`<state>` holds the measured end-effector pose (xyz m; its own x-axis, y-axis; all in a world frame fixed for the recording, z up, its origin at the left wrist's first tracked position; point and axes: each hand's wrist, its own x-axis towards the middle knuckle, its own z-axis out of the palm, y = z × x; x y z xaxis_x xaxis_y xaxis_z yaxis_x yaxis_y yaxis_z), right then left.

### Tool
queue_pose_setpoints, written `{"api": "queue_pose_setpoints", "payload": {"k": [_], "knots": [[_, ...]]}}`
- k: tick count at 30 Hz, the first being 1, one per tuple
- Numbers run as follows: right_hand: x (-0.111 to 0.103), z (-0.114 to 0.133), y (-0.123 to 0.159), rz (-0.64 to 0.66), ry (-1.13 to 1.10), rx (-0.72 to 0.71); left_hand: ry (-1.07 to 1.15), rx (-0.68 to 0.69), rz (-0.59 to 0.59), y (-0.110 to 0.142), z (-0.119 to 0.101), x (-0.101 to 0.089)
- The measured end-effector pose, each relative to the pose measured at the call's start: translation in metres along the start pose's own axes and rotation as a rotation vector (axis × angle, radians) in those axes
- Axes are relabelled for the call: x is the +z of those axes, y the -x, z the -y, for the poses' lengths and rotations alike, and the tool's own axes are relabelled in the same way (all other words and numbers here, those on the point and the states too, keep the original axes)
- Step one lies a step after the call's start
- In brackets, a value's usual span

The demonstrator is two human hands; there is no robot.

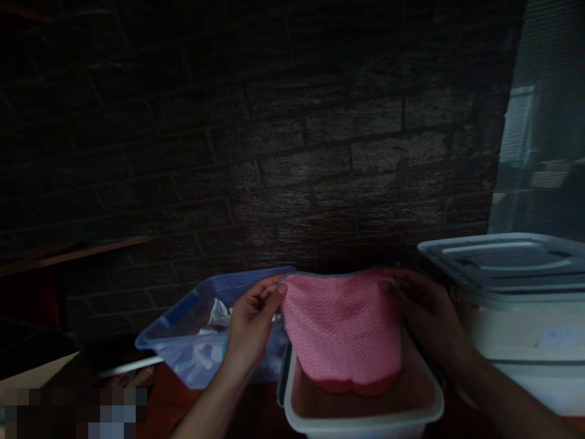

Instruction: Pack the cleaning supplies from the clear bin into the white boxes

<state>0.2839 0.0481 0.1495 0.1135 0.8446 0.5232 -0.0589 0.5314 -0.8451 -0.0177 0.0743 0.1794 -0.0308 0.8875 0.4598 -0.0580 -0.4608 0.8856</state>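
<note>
A pink mesh bag point(342, 332) hangs stretched between my two hands above an open white bin point(365, 414). My left hand point(253, 323) pinches the bag's upper left corner with thumb and fingers closed. My right hand point(423, 311) grips the upper right corner, its fingers curled over the dark-trimmed top edge. The bag's lower end dips into the white bin, where a reddish mass shows beneath it.
A clear blue-tinted bin point(201, 341) holding pale items stands at the left. A large white container with a grey lid point(507, 262) stands at the right. A dark brick wall point(292, 152) rises close behind. A wooden board point(73, 256) lies at the far left.
</note>
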Motion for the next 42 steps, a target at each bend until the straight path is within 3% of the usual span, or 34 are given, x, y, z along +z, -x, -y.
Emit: {"api": "queue_pose_setpoints", "payload": {"k": [7, 16, 23, 27, 31, 32, 35, 39, 42], "knots": [[0.003, 0.002, -0.004, -0.098, 0.067, -0.096, -0.13, 0.135, -0.065, -0.021, -0.013, -0.007], [0.01, 0.012, -0.01, -0.104, -0.138, -0.045, -0.271, 0.218, -0.071, -0.043, -0.033, -0.019], [0.014, 0.024, -0.019, -0.039, -0.084, -0.106, -0.452, 0.22, 0.074, -0.047, -0.03, -0.031], [0.028, 0.031, -0.027, 0.026, 0.033, -0.169, -0.613, 0.347, 0.229, -0.037, -0.036, 0.001], [0.045, 0.036, -0.031, 0.15, 0.139, -0.184, -0.408, 0.308, 0.554, -0.025, -0.045, 0.05], [0.047, 0.036, -0.031, 0.182, 0.159, -0.183, -0.363, 0.295, 0.584, -0.024, -0.045, 0.06], [0.048, 0.037, -0.029, 0.211, 0.187, -0.168, -0.226, 0.185, 0.571, -0.023, -0.038, 0.075], [0.042, 0.038, -0.026, 0.224, 0.12, -0.084, 0.004, 0.025, 0.6, -0.025, -0.028, 0.076], [0.039, 0.038, -0.024, 0.255, 0.077, -0.042, 0.053, -0.021, 0.588, -0.025, -0.028, 0.075]]}}
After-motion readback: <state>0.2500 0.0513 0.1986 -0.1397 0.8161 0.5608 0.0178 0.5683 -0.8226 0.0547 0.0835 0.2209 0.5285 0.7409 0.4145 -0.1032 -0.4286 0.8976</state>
